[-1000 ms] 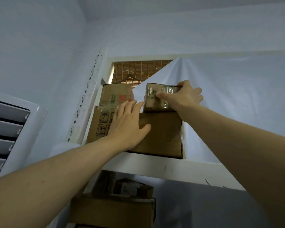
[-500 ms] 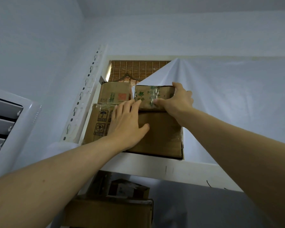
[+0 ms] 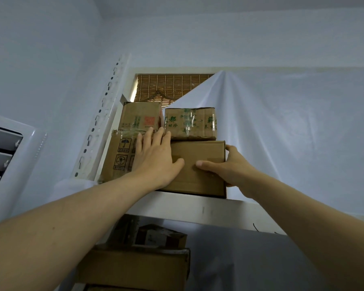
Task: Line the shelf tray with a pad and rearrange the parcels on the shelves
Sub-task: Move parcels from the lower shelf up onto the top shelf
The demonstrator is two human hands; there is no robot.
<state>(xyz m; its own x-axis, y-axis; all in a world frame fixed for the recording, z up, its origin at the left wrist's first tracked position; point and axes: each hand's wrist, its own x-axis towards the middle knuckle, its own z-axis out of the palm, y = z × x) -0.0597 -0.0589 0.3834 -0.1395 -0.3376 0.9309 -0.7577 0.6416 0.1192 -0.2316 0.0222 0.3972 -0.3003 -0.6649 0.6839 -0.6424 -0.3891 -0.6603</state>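
Down from the taped parcel (image 3: 190,123), my right hand (image 3: 229,166) now grips the plain box (image 3: 198,169); left hand (image 3: 156,156) flat, fingers released. Tugging could topple the parcel.

1. A storage corner of a plain room, packed with cardboard parcels (image 3: 194,168) stacked on a white metal shelf (image 3: 200,208).
2. A slotted upright post (image 3: 102,118) shows a bolt-together rack.
3. A bamboo blind (image 3: 168,87), white sheet (image 3: 282,127) and louvred vent (image 3: 2,156) suggest a back room.
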